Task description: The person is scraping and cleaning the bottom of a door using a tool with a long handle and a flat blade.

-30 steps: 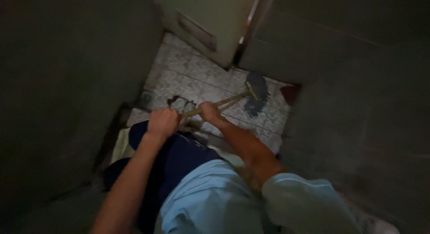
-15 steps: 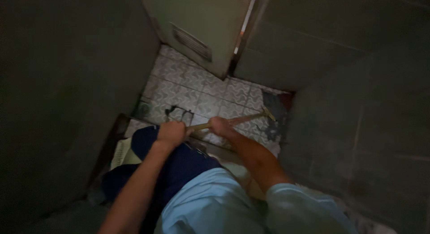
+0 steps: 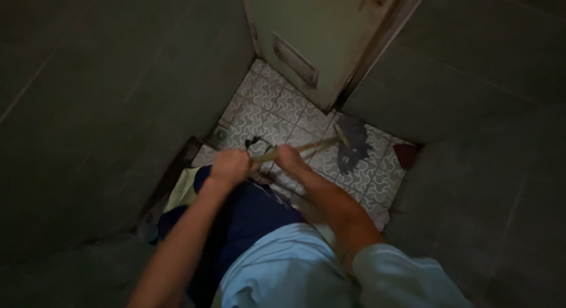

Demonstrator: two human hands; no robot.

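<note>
**Dim frame, lit centre only**

Overall very dark. Only bright zone is the patterned floor tile (image 3: 277,110) and the pale door (image 3: 318,36) at top centre; source itself not visible, light seems to fall from above. Both side walls (image 3: 88,107) fall off to near-black, grout lines barely readable. No glare or hot spots. Left hand (image 3: 230,166) and right hand (image 3: 292,157) are soft with motion blur, as is the stick handle (image 3: 300,147) they grip. Dark mop head (image 3: 352,144) merges with its own shadow on the tile, edges unclear. Heavy noise and smearing in shadows. Wall lines lean inward toward the corners: wide-angle distortion. Lower edge, sleeve and shirt, out of focus.
</note>
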